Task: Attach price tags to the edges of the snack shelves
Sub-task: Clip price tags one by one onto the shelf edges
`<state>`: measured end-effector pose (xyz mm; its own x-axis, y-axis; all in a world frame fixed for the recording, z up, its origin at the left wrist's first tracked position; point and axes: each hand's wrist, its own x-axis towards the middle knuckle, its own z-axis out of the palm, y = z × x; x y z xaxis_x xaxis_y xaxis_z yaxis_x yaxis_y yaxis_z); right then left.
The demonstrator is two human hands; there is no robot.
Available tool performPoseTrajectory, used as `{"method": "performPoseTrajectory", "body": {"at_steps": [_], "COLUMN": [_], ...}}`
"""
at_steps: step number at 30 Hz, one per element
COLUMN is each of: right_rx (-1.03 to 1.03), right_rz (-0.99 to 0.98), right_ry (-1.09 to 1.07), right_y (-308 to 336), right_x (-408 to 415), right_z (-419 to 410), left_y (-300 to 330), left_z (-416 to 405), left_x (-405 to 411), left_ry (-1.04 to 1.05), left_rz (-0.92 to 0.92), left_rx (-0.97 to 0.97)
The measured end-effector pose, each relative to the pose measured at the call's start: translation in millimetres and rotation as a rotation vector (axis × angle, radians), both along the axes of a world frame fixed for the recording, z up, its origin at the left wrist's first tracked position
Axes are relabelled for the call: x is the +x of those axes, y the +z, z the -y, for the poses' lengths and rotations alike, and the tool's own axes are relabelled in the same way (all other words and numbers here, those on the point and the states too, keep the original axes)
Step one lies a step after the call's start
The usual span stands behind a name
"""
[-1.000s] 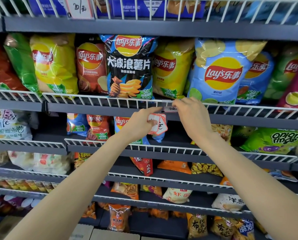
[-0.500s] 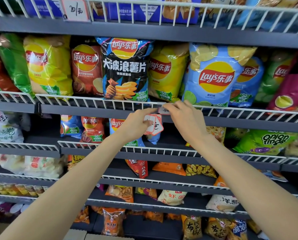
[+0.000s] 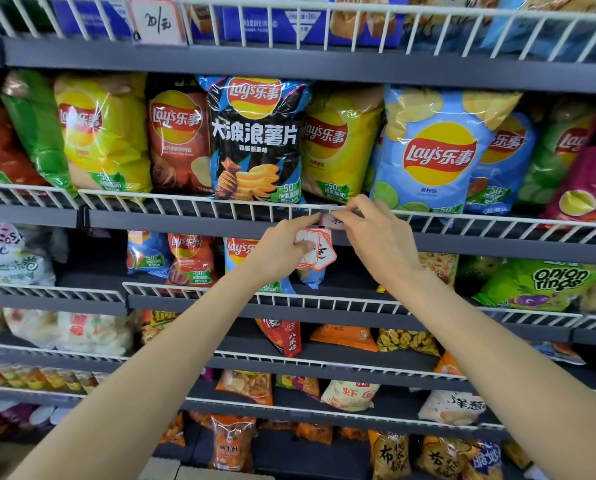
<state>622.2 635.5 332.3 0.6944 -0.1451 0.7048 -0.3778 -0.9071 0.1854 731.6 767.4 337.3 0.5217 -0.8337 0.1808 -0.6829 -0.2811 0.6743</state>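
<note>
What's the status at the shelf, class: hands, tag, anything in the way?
Left hand grips spare tags, forefinger at rail. Right hand pinches one tag at rail. Lime bag just behind; nothing blocking.

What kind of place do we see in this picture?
Most likely a small shop's snack aisle: tiered shelves with white wire rails, rows of crisp bags, and a handwritten price tag clipped to the top rail.

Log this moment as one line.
right hand pinches tag at shelf rail | left hand holds spare tags
</note>
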Motion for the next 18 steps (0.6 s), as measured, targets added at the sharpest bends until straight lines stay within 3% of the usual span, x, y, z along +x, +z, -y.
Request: {"method": "performPoseTrajectory", "body": {"at_steps": [10, 18], "right_rx": [0.013, -0.050], "right_rz": [0.018, 0.050], "right_ry": [-0.007, 0.027], "right_y": [-4, -9], "right_x": [-2, -4], "right_z": [2, 2], "left_y": [3, 5], "left_z": [2, -4], "left_x": [-1, -13], "left_ry": [0.017, 0.182], "left_rz": [-0.236, -0.360], "left_rx": [-0.096, -0.309]}}
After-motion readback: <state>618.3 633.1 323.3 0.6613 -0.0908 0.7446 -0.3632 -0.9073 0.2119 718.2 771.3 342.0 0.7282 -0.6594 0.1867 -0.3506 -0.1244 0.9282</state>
